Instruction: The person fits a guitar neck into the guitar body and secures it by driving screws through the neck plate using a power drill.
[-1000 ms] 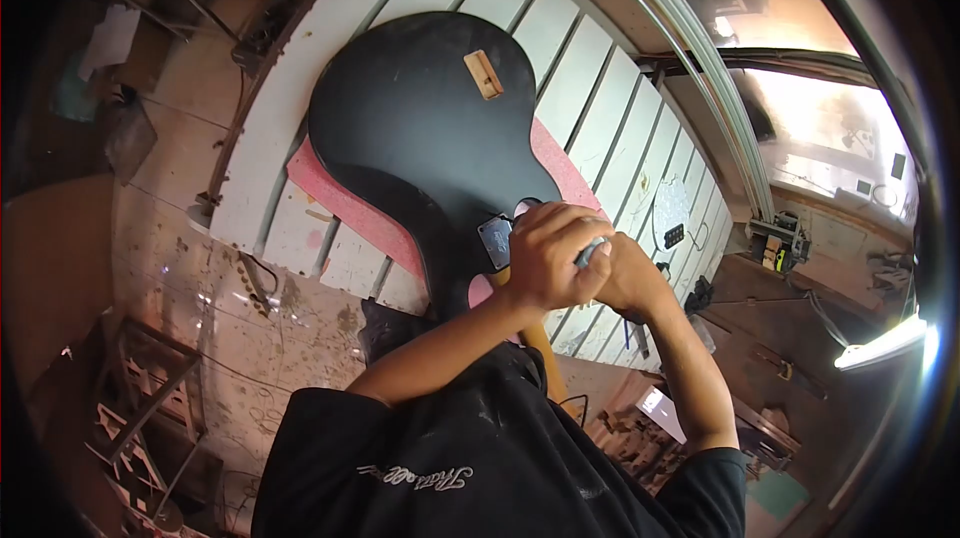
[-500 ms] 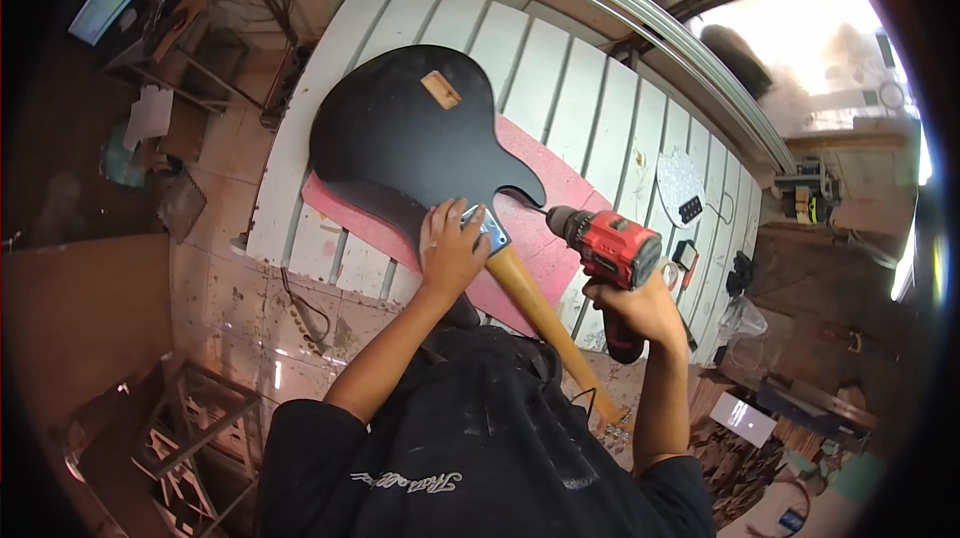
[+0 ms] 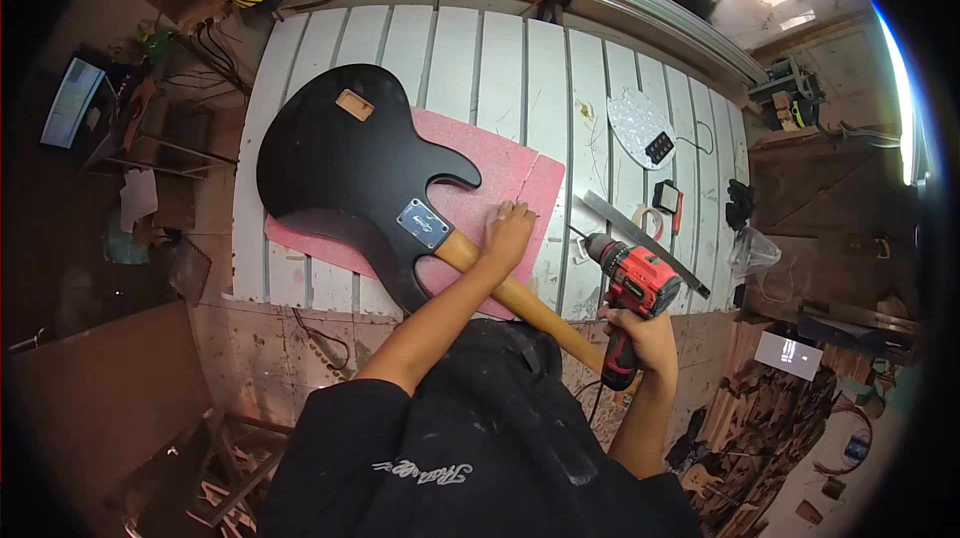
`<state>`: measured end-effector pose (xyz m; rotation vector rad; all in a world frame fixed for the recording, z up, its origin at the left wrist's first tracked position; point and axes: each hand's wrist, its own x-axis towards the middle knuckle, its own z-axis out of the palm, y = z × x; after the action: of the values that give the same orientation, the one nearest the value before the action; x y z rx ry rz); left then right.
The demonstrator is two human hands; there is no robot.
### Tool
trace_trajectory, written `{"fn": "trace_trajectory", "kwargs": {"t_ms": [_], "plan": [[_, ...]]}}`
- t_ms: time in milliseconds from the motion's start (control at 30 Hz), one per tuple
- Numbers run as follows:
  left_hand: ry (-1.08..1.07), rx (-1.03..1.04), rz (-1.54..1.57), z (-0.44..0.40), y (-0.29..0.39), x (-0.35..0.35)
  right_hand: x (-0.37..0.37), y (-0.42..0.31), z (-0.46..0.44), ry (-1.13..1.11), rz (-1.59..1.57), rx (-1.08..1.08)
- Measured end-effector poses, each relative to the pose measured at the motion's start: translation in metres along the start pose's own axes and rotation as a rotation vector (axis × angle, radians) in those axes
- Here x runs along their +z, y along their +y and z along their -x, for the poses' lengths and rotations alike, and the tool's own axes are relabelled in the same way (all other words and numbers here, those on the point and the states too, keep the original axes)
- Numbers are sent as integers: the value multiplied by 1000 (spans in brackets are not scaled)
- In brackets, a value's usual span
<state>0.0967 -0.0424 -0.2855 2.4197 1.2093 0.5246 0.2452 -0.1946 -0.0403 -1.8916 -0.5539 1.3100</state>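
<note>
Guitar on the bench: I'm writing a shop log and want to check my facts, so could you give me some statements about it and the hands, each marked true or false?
1. The right hand holds the drill. True.
2. The guitar lies on a blue mat. False: the mat is pink.
3. The plate sits where the neck meets the body. True.
4. The left hand is on the drill. False: it is over the mat.
5. The drill touches the plate. False: they are apart.
</note>
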Motion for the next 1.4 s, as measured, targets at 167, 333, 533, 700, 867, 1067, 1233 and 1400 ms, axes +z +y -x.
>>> {"fn": "trace_trajectory", "kwargs": {"t_ms": [167, 333, 533, 700, 867, 1067, 1233, 1400], "plan": [[-15, -146, 140, 5, 1, -6, -10, 8, -1, -67, 1, -38], [74, -597, 766, 55, -20, -112, -3, 6, -4, -60, -43, -30], [183, -681, 1011, 132, -78, -138, 5, 3, -17, -137, 20, -3], [211, -727, 934, 128, -74, -139, 14, -2, -23, -182, 63, -2], [218, -754, 845, 120, -71, -137, 19, -4, -22, -189, 106, -4], [169, -740, 668, 105, -59, -146, 22, -6, -16, -169, 131, 15], [201, -613, 525, 104, -72, -124, 33, -13, -10, -199, 202, -49], [172, -591, 580, 109, -74, -142, 65, -35, -11, -299, 473, -240]]}}
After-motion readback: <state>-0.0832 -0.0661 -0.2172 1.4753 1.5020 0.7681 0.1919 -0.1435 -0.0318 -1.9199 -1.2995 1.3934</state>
